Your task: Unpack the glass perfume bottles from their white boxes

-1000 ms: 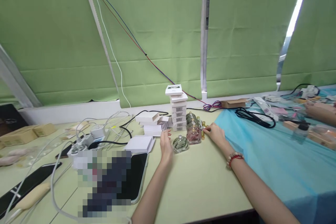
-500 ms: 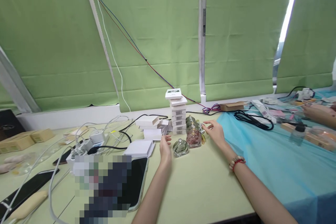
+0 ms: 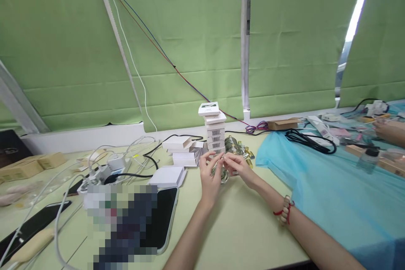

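Observation:
My left hand (image 3: 210, 178) and my right hand (image 3: 241, 169) meet fingertip to fingertip over a small clear glass bottle (image 3: 224, 176) on the table. Both are closed in a pinch, and whatever small piece is between the fingertips is too small to make out. My fingers cover most of the bottle. Right behind them stands a row of similar glass bottles (image 3: 232, 145), partly hidden by my right hand. Small gold and silver caps (image 3: 249, 154) lie to the right of that row. A stack of small white boxes (image 3: 216, 132) rises behind my left hand.
More white boxes (image 3: 184, 157) and an open white box (image 3: 168, 176) sit to the left. A phone (image 3: 163, 219), a power strip with white cables (image 3: 98, 176) and a pixelated patch fill the left side. Blue sheeting (image 3: 316, 185) covers the right, where another person's hand (image 3: 390, 130) shows.
My right hand has left the small caps and moved left to the bottle. My left hand has shifted right and its fingers have closed, so both hands now meet over the bottle.

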The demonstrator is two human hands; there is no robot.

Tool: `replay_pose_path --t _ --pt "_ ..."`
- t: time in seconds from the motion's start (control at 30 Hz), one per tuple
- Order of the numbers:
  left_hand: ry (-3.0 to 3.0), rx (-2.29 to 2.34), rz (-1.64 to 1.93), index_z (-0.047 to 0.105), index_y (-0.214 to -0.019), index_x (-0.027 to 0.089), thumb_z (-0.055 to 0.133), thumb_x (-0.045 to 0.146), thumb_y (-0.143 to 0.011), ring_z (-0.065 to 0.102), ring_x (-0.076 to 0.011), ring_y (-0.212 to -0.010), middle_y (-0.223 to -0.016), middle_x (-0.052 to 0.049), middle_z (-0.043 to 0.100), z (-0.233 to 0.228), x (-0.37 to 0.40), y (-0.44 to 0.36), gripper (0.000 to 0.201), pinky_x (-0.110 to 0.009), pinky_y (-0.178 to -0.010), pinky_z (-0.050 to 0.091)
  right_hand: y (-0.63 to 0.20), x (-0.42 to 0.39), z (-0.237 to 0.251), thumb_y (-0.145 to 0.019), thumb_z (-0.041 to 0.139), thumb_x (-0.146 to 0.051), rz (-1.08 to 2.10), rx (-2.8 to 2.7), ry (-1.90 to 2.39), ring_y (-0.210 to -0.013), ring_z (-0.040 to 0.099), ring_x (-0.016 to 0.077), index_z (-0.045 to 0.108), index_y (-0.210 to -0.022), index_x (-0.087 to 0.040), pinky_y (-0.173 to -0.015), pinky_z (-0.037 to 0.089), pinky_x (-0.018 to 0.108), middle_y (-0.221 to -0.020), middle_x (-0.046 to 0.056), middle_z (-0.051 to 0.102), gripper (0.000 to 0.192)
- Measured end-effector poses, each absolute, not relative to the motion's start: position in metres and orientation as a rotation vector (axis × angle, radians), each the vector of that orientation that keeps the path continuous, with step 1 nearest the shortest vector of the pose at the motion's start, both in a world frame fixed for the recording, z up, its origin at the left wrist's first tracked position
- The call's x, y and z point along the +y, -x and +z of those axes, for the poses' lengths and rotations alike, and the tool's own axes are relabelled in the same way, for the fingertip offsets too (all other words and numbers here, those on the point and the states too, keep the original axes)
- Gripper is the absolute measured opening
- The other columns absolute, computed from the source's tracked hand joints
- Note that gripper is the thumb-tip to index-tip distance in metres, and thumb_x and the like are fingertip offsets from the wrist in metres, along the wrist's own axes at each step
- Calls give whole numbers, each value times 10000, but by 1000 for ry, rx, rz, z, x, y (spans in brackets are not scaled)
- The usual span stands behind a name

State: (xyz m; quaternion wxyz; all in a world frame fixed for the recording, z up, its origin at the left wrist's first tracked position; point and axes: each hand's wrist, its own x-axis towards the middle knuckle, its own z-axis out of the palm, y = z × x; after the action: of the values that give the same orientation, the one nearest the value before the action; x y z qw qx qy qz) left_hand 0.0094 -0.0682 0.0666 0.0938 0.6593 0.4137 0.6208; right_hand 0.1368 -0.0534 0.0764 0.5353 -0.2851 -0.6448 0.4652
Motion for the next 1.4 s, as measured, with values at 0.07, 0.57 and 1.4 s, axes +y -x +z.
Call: replay_pose_path --t 0.07,0.57,1.4 --pt "-1959 1225 1829 702 -956 268 507 452 -829 511 -188 -986 -1016 -69 531 67 -68 -9 298 -342 -895 431 -134 -54 74 -704 595 -587 1254 -1446 679 -493 419 73 604 -673 -173 -426 362 196 -616 -16 494 415" --pt "-2132 1551 1902 710 -704 255 663 250 -686 501 -213 -880 -954 -50 606 63 -64 -4 50 -370 -829 385 -137 -55 77 -599 735 -366 1109 -1459 753 -545 533 90 696 -862 -163 -450 423 199 -744 32 663 335" --pt "-2552 1635 1838 669 -1003 235 517 167 -832 505 -215 -984 -1065 -86 579 46 -58 -1 239 -338 -789 375 -135 -59 80 -640 706 -378 1116 -1441 879 -670 647 149 651 -974 -173 -518 544 231 -826 52 692 395"
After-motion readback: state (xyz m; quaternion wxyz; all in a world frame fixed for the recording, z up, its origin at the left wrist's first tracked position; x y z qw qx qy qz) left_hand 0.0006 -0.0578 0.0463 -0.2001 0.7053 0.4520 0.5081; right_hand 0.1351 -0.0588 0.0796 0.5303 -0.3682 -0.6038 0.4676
